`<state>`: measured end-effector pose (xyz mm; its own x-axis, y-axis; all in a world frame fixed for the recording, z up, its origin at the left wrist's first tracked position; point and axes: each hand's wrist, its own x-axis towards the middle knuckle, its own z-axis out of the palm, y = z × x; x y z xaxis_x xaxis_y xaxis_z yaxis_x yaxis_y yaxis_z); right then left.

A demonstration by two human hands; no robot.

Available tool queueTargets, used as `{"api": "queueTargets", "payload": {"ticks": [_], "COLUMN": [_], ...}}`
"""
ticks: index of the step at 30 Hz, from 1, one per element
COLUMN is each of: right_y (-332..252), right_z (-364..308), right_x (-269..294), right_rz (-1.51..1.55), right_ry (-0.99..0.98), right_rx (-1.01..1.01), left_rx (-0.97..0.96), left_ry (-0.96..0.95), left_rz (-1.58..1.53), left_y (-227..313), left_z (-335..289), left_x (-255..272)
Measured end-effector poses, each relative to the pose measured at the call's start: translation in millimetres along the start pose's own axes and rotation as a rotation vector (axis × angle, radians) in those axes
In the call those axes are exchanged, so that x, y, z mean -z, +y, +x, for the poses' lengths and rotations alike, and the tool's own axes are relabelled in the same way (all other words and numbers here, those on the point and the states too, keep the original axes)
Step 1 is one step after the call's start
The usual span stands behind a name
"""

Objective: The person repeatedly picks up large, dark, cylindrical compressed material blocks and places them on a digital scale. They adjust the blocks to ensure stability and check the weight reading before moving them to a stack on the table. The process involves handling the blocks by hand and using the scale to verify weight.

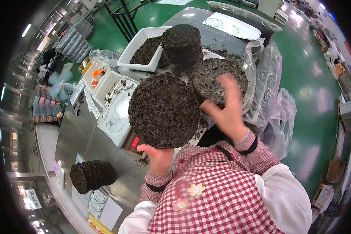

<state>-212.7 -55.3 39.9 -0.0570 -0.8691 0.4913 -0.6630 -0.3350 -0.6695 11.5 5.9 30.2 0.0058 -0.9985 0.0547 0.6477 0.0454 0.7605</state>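
Observation:
A round, flat cake of dark pressed leaves is tilted up in front of my apron, its broad face toward me. My left hand grips its lower edge, thumb in view and the other fingers hidden behind. My right hand is open to the right of the cake, fingers spread and slightly blurred by motion. Those fingers overlap a paler stack of similar cakes in view; whether they touch it I cannot tell. Behind the held cake stands a taller dark stack.
A weighing scale with a red-lit display sits left of the cake. Beyond it stands a white tub of loose dark leaves. Another cake stack lies sideways on the metal table. Clear plastic bags line the right edge.

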Motion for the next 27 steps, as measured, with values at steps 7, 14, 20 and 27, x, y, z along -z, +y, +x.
{"api": "queueTargets", "payload": {"ticks": [7,14,20,27], "right_y": [-44,18,63,294], "right_z": [-21,6,23,-8], "right_x": [-12,22,45,-33], "right_rz": [0.355,0.62,-0.044,0.888], "right_ry": [-0.452,0.219,-0.038,0.025], "right_rx": [0.293,-0.096,0.145,-0.981], "left_rx": [0.01,0.074,-0.014,-0.615], "left_ry": [-0.083,0.122,0.154,-0.384], "left_rz": [0.061,-0.241,-0.183,1.263], "left_y": [-7,5,3,-30], "left_z": [4,9,24,99], "left_x": [4,20,11,-58]}}
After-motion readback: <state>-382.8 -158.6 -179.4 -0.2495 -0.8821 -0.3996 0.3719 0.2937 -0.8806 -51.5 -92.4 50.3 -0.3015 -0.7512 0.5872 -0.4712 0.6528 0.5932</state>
